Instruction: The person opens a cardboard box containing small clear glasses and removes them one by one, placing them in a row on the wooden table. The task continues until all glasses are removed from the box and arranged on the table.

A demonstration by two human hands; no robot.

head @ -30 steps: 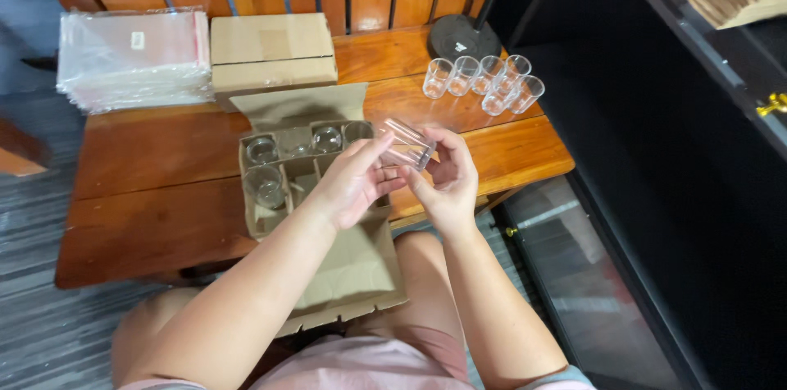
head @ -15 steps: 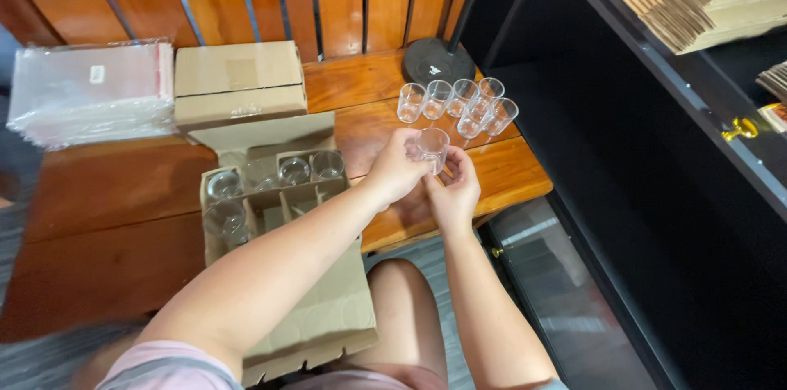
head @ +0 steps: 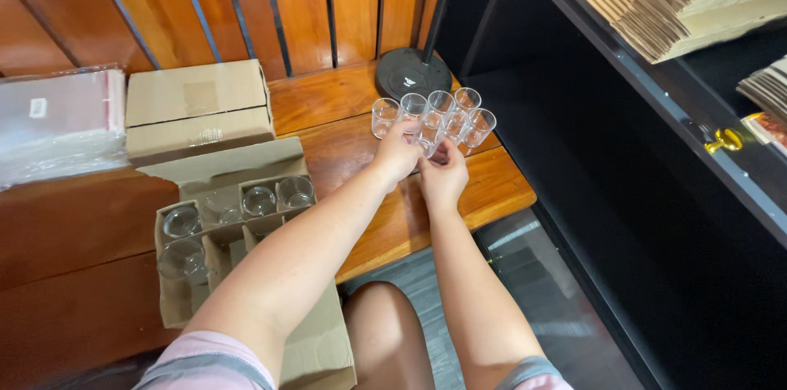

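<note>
Both my hands reach to the far right of a wooden table. My left hand and my right hand together grip a small clear glass, holding it at the near edge of a cluster of several clear glasses standing upright on the wood. An open cardboard box with dividers sits at the table's front left, with several glasses in its cells.
A closed cardboard box and a stack of clear plastic sleeves lie at the back left. A black round stand base sits behind the glasses. A dark shelf unit with folded cardboard fills the right side.
My hands have carried the glass from above the divided box to the right and away, up to the cluster of glasses. The camera has tilted toward that side.
</note>
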